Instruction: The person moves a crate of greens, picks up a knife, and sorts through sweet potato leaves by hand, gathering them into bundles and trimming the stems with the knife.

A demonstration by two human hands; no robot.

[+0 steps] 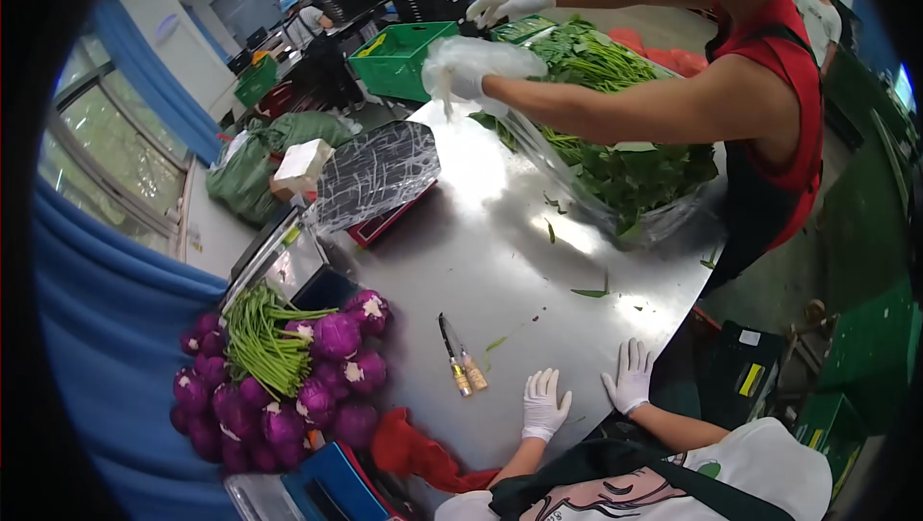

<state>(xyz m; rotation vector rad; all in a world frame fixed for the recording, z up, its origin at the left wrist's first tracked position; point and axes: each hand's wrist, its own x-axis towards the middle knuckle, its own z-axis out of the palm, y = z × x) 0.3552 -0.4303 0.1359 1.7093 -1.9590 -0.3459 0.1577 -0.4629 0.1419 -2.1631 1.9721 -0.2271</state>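
While both hands are just parked on the steel table (481, 233), nothing is being held: the left hand (544, 407) lies palm down in a white glove with its fingers spread, and the right hand (630, 379) is the same deal just beside it, flat, splayed and empty. The closest things to the left hand are two knives (459, 359), near it but not touching. They lie side by side toward the near edge of the table, with short dark blades pointing away from the person and pale wooden handles with yellowish ends, one a bit longer than the other. Further left there's a heap of purple kohlrabi (288, 386), round bulbs with trimmed white stub ends, and a bundle of green stalks (261, 336) lying on top. A red cloth (413, 452) sits at the table edge below the heap. Across the table a co-worker's gloved hand (471, 67) grips a clear plastic bag (615, 204) stuffed with leafy greens (625, 170), with a green crate (399, 58) behind.
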